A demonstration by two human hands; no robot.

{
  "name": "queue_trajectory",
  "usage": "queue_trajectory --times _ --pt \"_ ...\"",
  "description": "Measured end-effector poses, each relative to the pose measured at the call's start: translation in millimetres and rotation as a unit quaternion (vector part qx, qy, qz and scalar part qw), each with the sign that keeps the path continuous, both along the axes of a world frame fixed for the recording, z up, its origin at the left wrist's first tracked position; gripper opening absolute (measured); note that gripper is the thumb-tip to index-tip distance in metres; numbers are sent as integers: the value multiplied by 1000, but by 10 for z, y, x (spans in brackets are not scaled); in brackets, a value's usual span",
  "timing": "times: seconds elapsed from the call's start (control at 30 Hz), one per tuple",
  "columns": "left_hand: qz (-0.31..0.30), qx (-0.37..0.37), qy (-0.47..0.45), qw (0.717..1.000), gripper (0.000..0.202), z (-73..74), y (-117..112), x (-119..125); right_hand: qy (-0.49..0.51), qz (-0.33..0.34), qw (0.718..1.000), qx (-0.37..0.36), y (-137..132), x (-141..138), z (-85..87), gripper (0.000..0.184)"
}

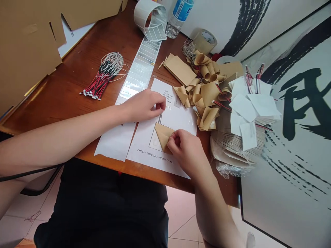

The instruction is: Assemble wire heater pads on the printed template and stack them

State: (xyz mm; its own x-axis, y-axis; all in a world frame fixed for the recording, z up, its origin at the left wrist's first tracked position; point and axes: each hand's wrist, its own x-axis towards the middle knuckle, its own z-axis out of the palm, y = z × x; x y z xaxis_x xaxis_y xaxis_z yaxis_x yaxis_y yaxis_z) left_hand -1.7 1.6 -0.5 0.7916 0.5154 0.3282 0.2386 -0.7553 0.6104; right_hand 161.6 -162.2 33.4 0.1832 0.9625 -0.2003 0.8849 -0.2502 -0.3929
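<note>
We note the right hand [185, 148] pinching the brown paper [163, 134] at right; we judge it light, easily creased, best edge-held. Left hand [144, 106] curled; we cannot tell its hold.

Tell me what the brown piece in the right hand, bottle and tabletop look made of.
Brown piece: likely kraft paper; thin, dull tan surface. Bottle: probably clear plastic, glossy; transparent below its blue label. Tabletop: wood or a laminate copying it; reddish-brown, slight sheen.
</note>
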Motion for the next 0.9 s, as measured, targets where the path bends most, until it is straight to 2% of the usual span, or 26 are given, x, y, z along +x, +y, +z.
queue_trajectory --times 0.23,0.37,0.47,0.67,0.9 --pt "-14 1 -12 1000 12 32 -29 4 36 -142 988 44 -307 -63 -113 16" --pt "-43 29 -32 998 14 76 -83 10 54 -196 979 33 -384 -109 -115 17" --pt "-70 49 -27 996 17 90 -157 23 52 -215 975 20 -424 -128 -103 16" --pt "-170 93 -15 981 24 57 -352 61 50 -241 969 5 -490 -84 -76 15" --pt "-212 141 -1 967 24 71 -504 70 87 -273 958 -19 -610 32 -65 14"
